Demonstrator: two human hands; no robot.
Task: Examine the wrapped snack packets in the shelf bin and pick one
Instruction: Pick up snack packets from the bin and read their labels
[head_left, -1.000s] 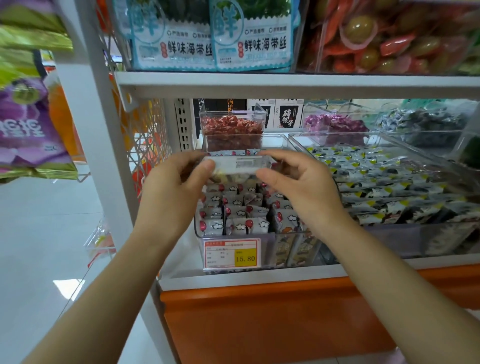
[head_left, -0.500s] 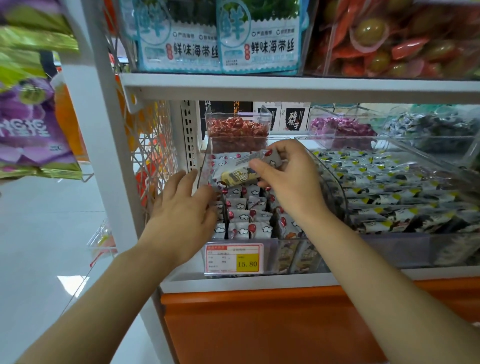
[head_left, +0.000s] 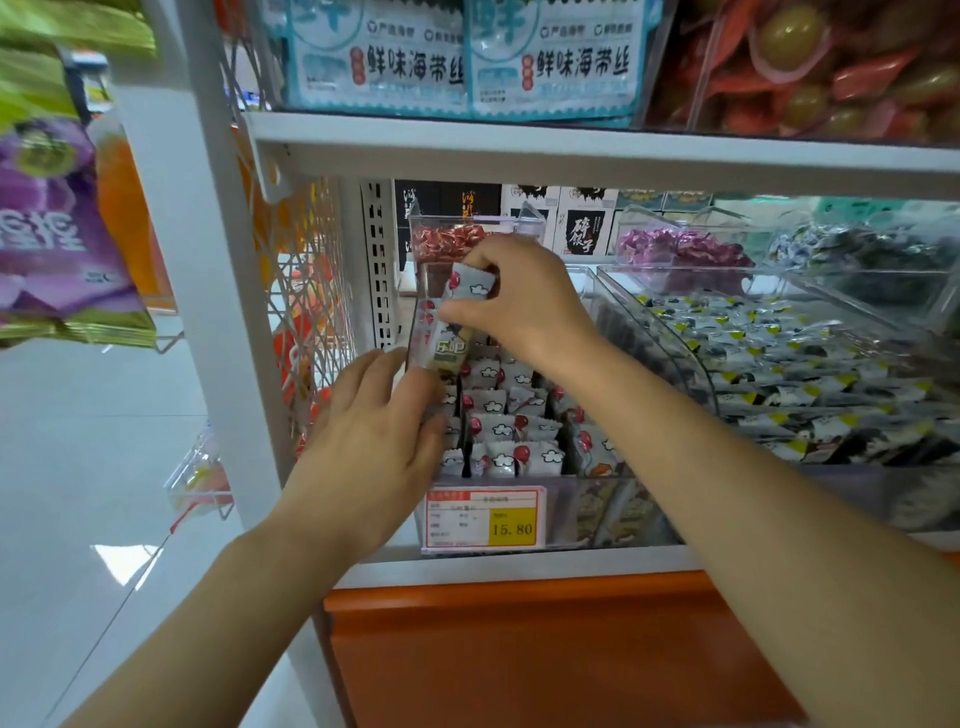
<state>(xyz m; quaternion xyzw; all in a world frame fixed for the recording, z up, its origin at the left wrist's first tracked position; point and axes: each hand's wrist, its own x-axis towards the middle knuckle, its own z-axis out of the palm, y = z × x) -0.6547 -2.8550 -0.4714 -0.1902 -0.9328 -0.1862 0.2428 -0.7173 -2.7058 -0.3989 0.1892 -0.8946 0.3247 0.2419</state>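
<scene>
Our right hand (head_left: 524, 306): thumb and fingers pinch the upper end of one snack packet (head_left: 448, 343), above the rear of the shelf bin (head_left: 597, 512).
Our left hand (head_left: 369, 447): fingers straight and relaxed, holding nothing, lying at the bin's left front corner. Its fingertips are just beside the packet's lower end, and we cannot tell whether they touch it.
Snack packet: it hangs from our right hand, steeply tilted, with its lower end down to the left over the packed rows (head_left: 498, 431).
Since a second ago: we then held the packet level between both hands. Half a second ago our left hand had let go and the packet lay slanted. Now it hangs nearly on end, and our right hand is higher and further back.
Shelf bin: clear plastic, packets standing in rows, with a price tag (head_left: 485, 517) reading 15.80 on its front.
Neighbouring bin (head_left: 675, 364): just to the right, it holds packets with yellow marks.
</scene>
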